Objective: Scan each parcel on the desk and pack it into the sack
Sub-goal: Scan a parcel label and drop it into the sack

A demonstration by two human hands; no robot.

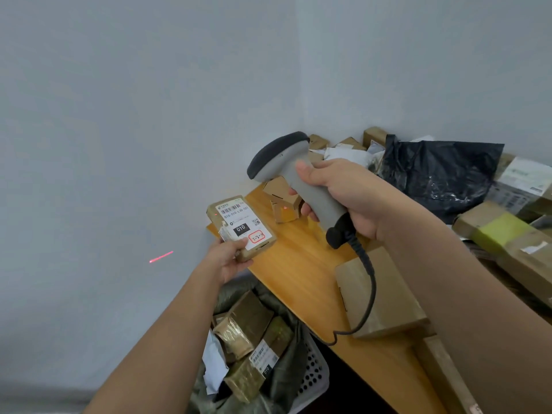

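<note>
Parcel [242,227], a small brown box with its white label turned up, is held over the counter's [298,276] 9 o'clock edge, pinched at its near end by the left hand [228,259]. A grey scanner [294,177] is gripped at 1 o'clock from it, the right hand [343,195] closed around the handle. A red scan line [161,256] is cast on the wall at 9 o'clock. The sack [286,363], at 6 o'clock below the counter, is seen holding several boxes. More parcels are piled at 3 o'clock.
</note>
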